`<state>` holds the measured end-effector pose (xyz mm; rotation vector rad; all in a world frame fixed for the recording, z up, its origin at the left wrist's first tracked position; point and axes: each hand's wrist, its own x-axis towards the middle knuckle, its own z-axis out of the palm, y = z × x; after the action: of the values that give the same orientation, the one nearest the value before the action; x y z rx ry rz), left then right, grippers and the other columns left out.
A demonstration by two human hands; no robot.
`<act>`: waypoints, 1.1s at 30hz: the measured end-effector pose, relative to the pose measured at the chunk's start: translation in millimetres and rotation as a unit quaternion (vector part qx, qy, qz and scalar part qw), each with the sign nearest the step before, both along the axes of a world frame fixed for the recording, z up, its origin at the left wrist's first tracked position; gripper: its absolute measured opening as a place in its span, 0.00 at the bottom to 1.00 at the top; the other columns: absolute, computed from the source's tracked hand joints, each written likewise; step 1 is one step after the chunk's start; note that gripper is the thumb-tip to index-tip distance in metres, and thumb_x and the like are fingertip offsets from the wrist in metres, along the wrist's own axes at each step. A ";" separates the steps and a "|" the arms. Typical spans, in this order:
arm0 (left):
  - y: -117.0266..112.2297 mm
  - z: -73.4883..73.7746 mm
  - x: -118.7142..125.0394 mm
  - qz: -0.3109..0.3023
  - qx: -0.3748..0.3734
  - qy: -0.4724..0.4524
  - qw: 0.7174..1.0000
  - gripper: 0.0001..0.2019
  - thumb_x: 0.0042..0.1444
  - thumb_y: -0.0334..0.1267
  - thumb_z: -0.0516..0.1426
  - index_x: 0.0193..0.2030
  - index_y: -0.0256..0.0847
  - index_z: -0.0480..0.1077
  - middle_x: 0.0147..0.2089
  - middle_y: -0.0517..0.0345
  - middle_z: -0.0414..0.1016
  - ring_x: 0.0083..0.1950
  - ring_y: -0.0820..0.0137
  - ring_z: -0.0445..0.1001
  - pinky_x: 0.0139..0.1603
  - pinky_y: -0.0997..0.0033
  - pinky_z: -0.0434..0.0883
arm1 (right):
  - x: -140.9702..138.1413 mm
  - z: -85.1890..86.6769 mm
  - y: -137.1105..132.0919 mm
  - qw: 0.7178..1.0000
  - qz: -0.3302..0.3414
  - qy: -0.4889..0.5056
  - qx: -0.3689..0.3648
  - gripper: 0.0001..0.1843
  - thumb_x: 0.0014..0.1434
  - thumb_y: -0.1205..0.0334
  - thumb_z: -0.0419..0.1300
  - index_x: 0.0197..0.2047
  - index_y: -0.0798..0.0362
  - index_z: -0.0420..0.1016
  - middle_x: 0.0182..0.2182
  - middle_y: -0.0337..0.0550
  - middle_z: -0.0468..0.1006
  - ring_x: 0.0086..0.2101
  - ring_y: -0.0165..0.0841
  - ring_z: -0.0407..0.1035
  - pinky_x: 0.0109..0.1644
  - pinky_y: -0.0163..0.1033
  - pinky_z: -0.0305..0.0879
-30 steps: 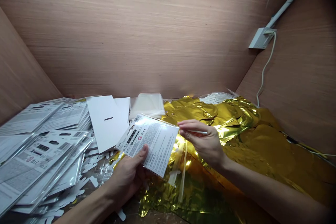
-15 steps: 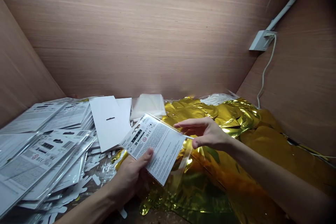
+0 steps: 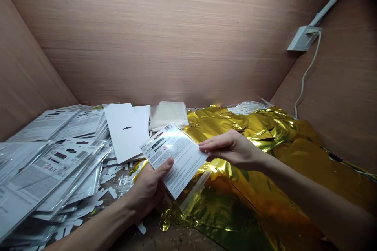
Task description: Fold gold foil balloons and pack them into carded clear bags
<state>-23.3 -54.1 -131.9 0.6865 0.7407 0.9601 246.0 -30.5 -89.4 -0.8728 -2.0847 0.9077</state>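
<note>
My left hand (image 3: 147, 190) grips the lower left of a white printed card (image 3: 173, 157), which has a barcode and small warning text. The card looks to be inside a clear plastic sleeve, and a transparent strip (image 3: 194, 190) hangs below it. My right hand (image 3: 232, 149) reaches in from the right, its fingertips pinching the card's right edge. Gold metallic foil (image 3: 265, 129) lies crumpled beneath and beyond my right hand. Left of my left hand lie several similar printed cards in a loose pile (image 3: 50, 168).
Blank white cards (image 3: 126, 133) and a clear plastic pack (image 3: 167, 115) lie at the back. White die-cut paper scraps (image 3: 108, 174) lie near my left hand. Wood-veneer walls (image 3: 147, 35) surround the surface, with a white wall box (image 3: 303, 38) and cable (image 3: 306, 74) at right.
My right hand has closed in on the card's right edge, and the thin white strip between them no longer shows. The card sits slightly more level, and the view has shifted a little.
</note>
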 end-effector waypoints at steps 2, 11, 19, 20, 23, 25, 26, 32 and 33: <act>1.1 -0.2 0.2 -0.006 0.033 0.003 0.999 0.31 0.47 0.36 0.75 0.57 0.34 0.73 0.52 0.39 0.82 0.45 0.54 0.83 0.41 0.63 0.81 | -6.6 -1.2 -3.0 0.991 -0.060 -0.071 0.097 0.11 0.64 0.62 0.67 0.49 0.47 0.86 0.49 0.47 0.85 0.44 0.40 0.82 0.49 0.48 0.81; 5.7 -15.3 0.9 -0.006 0.068 0.062 0.996 0.26 0.46 0.38 0.75 0.50 0.36 0.73 0.36 0.53 0.81 0.32 0.67 0.79 0.31 0.72 0.77 | -55.9 -15.4 -39.5 0.924 0.001 -0.192 0.330 0.09 0.70 0.66 0.58 0.43 0.54 0.81 0.39 0.46 0.82 0.39 0.37 0.69 0.44 0.44 0.70; 5.6 -12.7 2.6 -0.025 0.127 0.113 0.985 0.21 0.50 0.40 0.73 0.47 0.37 0.72 0.35 0.55 0.79 0.29 0.70 0.75 0.28 0.74 0.74 | -65.7 -31.1 -42.1 0.936 0.021 -0.169 0.308 0.08 0.72 0.65 0.57 0.45 0.53 0.80 0.39 0.46 0.81 0.39 0.35 0.70 0.43 0.40 0.67; 5.7 -12.0 2.6 -0.033 0.129 0.113 0.985 0.20 0.50 0.40 0.73 0.46 0.37 0.73 0.35 0.56 0.79 0.30 0.70 0.75 0.29 0.74 0.74 | -66.4 -32.5 -41.7 0.934 0.022 -0.175 0.311 0.09 0.72 0.65 0.56 0.44 0.53 0.79 0.38 0.46 0.81 0.38 0.35 0.69 0.43 0.40 0.66; 5.5 -10.1 2.7 -0.054 0.137 0.103 0.984 0.18 0.52 0.40 0.72 0.46 0.38 0.74 0.35 0.56 0.79 0.31 0.69 0.75 0.30 0.74 0.74 | -68.9 -36.7 -39.7 0.918 0.018 -0.211 0.335 0.12 0.74 0.65 0.53 0.40 0.54 0.76 0.37 0.46 0.79 0.36 0.35 0.67 0.41 0.41 0.63; 5.2 -9.2 3.2 -0.053 0.139 0.104 0.983 0.18 0.52 0.39 0.72 0.47 0.39 0.74 0.33 0.57 0.78 0.30 0.69 0.75 0.28 0.75 0.72 | -70.3 -39.0 -37.9 0.902 0.014 -0.247 0.354 0.14 0.74 0.65 0.52 0.37 0.54 0.74 0.36 0.46 0.77 0.35 0.36 0.64 0.39 0.42 0.60; 5.1 -9.0 3.4 -0.050 0.136 0.104 0.984 0.19 0.51 0.39 0.72 0.47 0.39 0.74 0.32 0.58 0.77 0.29 0.70 0.74 0.28 0.75 0.72 | -70.9 -39.9 -37.3 0.893 0.010 -0.266 0.362 0.14 0.73 0.65 0.51 0.36 0.54 0.74 0.36 0.46 0.77 0.35 0.36 0.64 0.39 0.42 0.59; 5.2 -11.6 3.6 -0.050 0.129 0.110 0.984 0.20 0.51 0.39 0.72 0.46 0.38 0.71 0.37 0.57 0.77 0.31 0.71 0.75 0.28 0.76 0.74 | -76.8 -44.0 -43.9 0.854 -0.016 -0.347 0.388 0.13 0.68 0.73 0.49 0.37 0.57 0.74 0.34 0.49 0.74 0.33 0.39 0.60 0.38 0.45 0.57; 5.2 -12.2 3.5 -0.049 0.131 0.107 0.984 0.19 0.52 0.39 0.72 0.47 0.38 0.71 0.38 0.57 0.78 0.32 0.70 0.76 0.29 0.75 0.76 | -78.2 -44.4 -46.2 0.854 -0.016 -0.345 0.389 0.14 0.68 0.74 0.48 0.37 0.58 0.74 0.34 0.49 0.74 0.33 0.38 0.60 0.38 0.45 0.57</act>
<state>-19.8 -48.9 -144.2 1.0609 0.7684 0.9102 167.8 -76.7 -133.8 -0.8201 -2.6823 -0.3891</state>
